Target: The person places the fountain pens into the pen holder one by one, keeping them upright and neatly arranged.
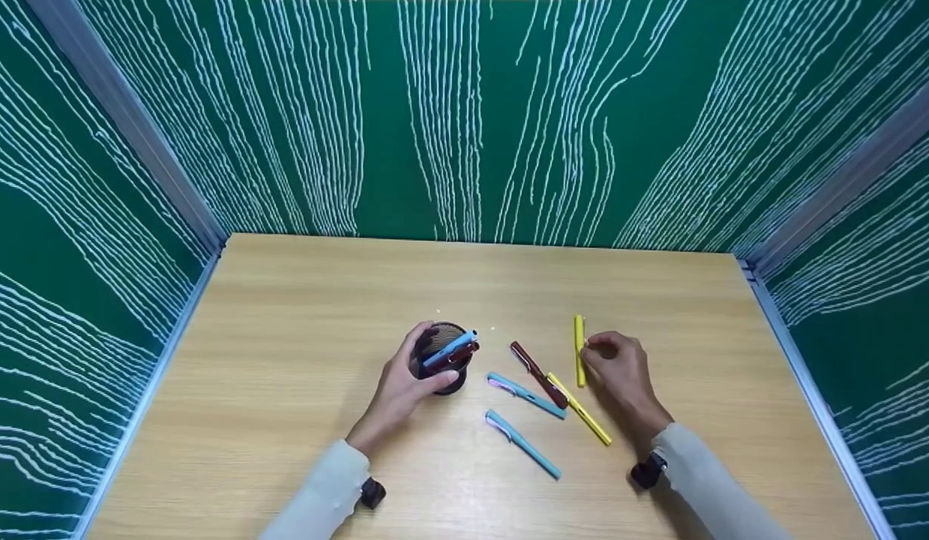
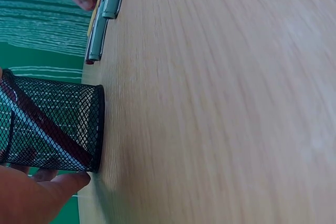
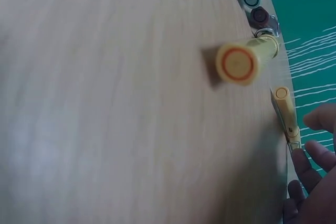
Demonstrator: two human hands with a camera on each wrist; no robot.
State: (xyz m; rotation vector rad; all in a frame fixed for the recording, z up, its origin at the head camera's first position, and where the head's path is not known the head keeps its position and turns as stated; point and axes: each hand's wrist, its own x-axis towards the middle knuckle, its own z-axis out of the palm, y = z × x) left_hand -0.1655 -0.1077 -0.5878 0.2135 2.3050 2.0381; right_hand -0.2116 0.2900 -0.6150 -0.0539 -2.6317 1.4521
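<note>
My left hand (image 1: 403, 386) grips a black mesh pen cup (image 1: 439, 339) standing on the table, thumb and fingers on opposite sides. Inside lean a light blue pen (image 1: 449, 349) and a dark red pen (image 1: 455, 358); the dark red one shows through the mesh in the left wrist view. My right hand (image 1: 621, 371) is at a yellow pen (image 1: 579, 345) lying on the table, fingertips right beside its clip end. In the right wrist view the thumb and fingers (image 3: 320, 155) are spread apart near this yellow pen (image 3: 286, 114).
Between the hands lie a dark red pen (image 1: 530, 364), a second yellow pen (image 1: 588, 420) and two light blue pens, one upper (image 1: 531, 397) and one nearer (image 1: 525, 446). The wooden table (image 1: 322, 300) meets green, white-streaked panels (image 1: 449, 112) at the back and sides.
</note>
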